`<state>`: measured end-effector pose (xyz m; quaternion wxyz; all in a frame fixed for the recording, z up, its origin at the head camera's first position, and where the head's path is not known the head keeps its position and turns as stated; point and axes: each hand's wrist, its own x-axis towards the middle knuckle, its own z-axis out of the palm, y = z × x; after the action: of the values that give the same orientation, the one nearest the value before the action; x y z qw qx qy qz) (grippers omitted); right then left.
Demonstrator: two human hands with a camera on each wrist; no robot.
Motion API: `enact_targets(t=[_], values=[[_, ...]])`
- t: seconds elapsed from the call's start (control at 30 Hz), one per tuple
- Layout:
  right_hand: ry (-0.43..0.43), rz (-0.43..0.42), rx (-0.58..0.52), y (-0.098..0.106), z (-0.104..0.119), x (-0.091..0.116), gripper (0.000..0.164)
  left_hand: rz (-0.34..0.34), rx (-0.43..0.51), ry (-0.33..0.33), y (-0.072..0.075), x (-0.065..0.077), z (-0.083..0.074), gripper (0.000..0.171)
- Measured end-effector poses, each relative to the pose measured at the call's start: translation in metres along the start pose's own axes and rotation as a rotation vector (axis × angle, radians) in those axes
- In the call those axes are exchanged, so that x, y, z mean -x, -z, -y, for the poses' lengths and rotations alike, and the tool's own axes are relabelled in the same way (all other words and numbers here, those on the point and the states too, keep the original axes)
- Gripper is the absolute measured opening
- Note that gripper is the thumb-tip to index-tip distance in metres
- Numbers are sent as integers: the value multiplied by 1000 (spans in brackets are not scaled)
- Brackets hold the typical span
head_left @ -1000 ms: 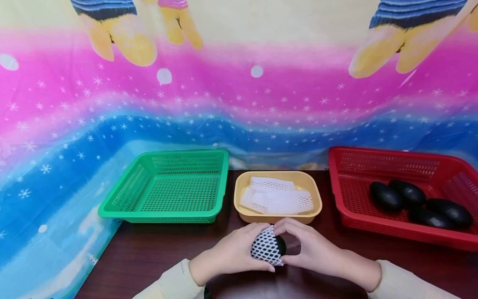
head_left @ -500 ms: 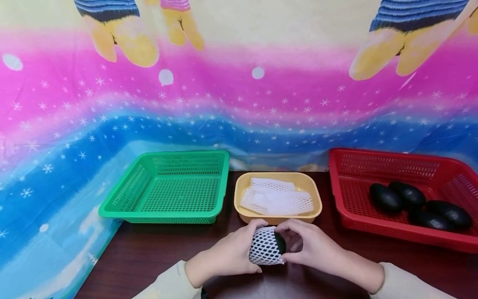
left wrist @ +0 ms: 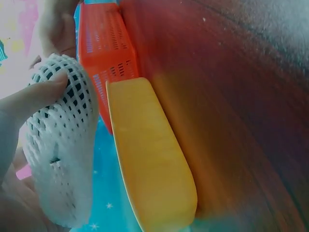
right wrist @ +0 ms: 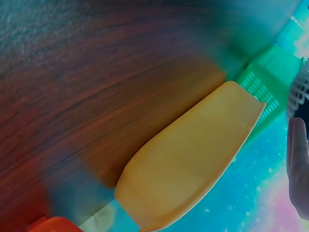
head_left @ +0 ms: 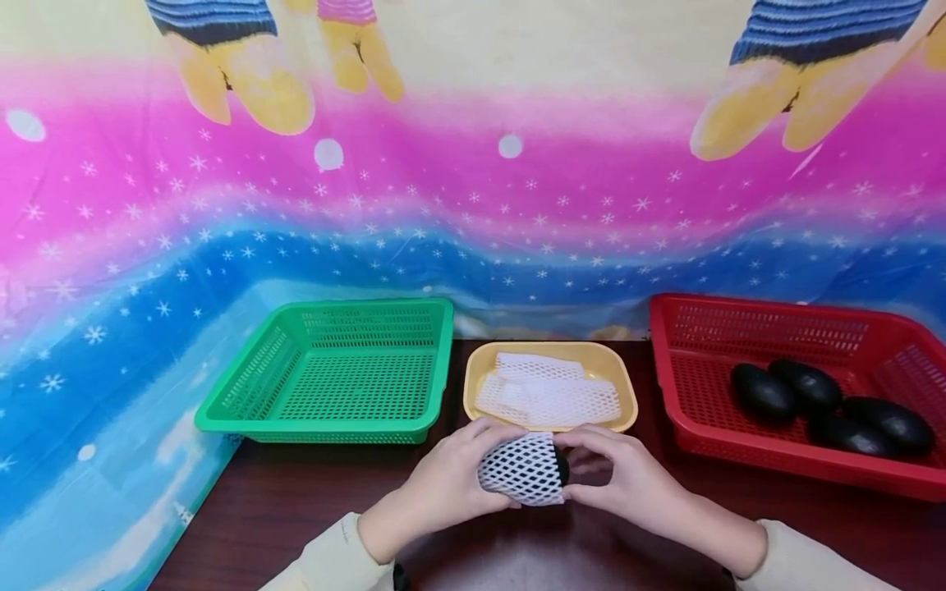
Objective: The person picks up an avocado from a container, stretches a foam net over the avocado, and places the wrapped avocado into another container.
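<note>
A glossy black oval fruit [head_left: 562, 468], avocado-like, sits inside a white foam net sleeve [head_left: 523, 469], its dark right end bare. My left hand [head_left: 447, 480] grips the sleeved fruit from the left, thumb below and fingers over the top. On the other side, my right hand [head_left: 631, 476] pinches the sleeve's open edge between thumb and fingers. In the left wrist view the foam net [left wrist: 63, 145] stretches along the fruit, with the left thumb pressed on it. Only part of the right hand [right wrist: 298, 169] shows in the right wrist view.
A yellow tray [head_left: 628, 386] with white foam nets [head_left: 569, 398] stands just behind the hands. To the left is an empty green basket [head_left: 310, 431]. A red basket [head_left: 668, 394] at right holds several black oval fruits [head_left: 764, 392]. A printed cloth [head_left: 473, 180] hangs behind the table.
Both hands have risen slightly toward the yellow tray with the fruit. The net now covers more of the fruit, leaving less black showing at the right end.
</note>
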<state>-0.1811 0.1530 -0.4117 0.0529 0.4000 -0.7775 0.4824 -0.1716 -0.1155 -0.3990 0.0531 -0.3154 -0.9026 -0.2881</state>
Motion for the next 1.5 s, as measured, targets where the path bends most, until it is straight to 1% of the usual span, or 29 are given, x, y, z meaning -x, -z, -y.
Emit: enact_targets(t=[0.1, 0.2, 0.3, 0.53, 0.63, 0.73, 0.83, 0.9, 0.97, 1.03, 1.1, 1.2, 1.3, 1.4, 1.5], values=[[26, -21, -7, 0, 0, 2, 49, 16, 32, -14, -1, -1, -2, 75], [81, -46, 2, -1, -1, 3, 49, 42, 29, -26, -1, -2, -6, 78], [105, -56, 4, -3, -2, 3, 47, 60, 23, -38, -2, -4, -9, 82], [73, -53, 37, -3, -3, 4, 40, 77, -3, -50, -6, -8, -13, 86], [63, -50, 50, -3, -3, 5, 39, 106, 26, -45, -7, -9, -13, 90], [39, -43, 55, -2, -4, 7, 38, 160, 71, -41, -4, -10, -12, 96], [14, -40, 53, -1, -5, 9, 39, 191, 106, -66, 0, -11, -11, 98], [10, -50, 57, 0, -5, 11, 39, 173, 126, -81, 2, -12, -9, 93], [16, -70, 62, 0, -5, 12, 40, 127, 154, -89, 4, -12, -8, 84], [24, -104, 68, 0, -4, 12, 40, 75, 195, -64, 6, -13, -7, 76], [31, -142, 77, 1, -4, 12, 41, 29, 243, -36, 7, -12, -6, 73], [29, -182, 72, 2, -2, 12, 42, -14, 312, -6, 9, -11, -4, 71], [26, -194, 63, 2, -2, 13, 40, -18, 347, -17, 10, -11, -3, 73], [34, -191, 56, 2, -2, 14, 37, 13, 363, -26, 11, -10, -3, 76], [46, -181, 47, 2, -2, 13, 35, 40, 376, -14, 10, -9, -2, 78]])
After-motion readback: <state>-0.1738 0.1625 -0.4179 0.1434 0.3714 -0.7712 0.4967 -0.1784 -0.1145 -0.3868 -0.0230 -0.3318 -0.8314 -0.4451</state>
